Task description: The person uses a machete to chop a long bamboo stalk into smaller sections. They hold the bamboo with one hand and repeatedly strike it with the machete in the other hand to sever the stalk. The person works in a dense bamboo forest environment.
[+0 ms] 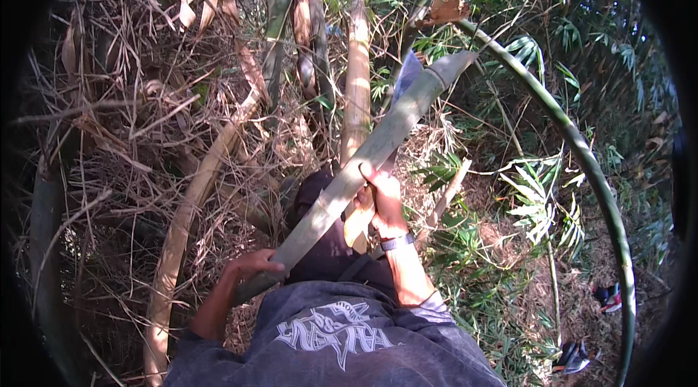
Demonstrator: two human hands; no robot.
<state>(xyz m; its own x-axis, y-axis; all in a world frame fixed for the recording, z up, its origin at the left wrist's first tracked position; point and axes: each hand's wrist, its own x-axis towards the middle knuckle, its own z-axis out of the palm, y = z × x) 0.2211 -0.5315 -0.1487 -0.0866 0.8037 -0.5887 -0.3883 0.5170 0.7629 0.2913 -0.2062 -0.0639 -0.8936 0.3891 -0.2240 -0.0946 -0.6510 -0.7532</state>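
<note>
A thick grey-green bamboo pole (pixel 396 122) lies slantwise across my front, from low left to upper right, its far end cut to a slant. My left hand (pixel 254 263) is closed round its lower part. My right hand (pixel 385 202) is closed beneath the middle of the pole, the thumb against the pole's side. It grips a machete with a pale wooden handle (pixel 359 223). Part of the machete's blade (pixel 408 74) shows beyond the pole; the rest is hidden behind it. A band circles my right wrist.
Upright bamboo stems (pixel 357 67) stand ahead. A long green bamboo stem (pixel 582 147) arches down the right side. Dry twigs (pixel 131 96) tangle on the left around a bent tan stem (pixel 185 227). Leafy shoots (pixel 538 198) grow at right, with shoes (pixel 573 358) at lower right.
</note>
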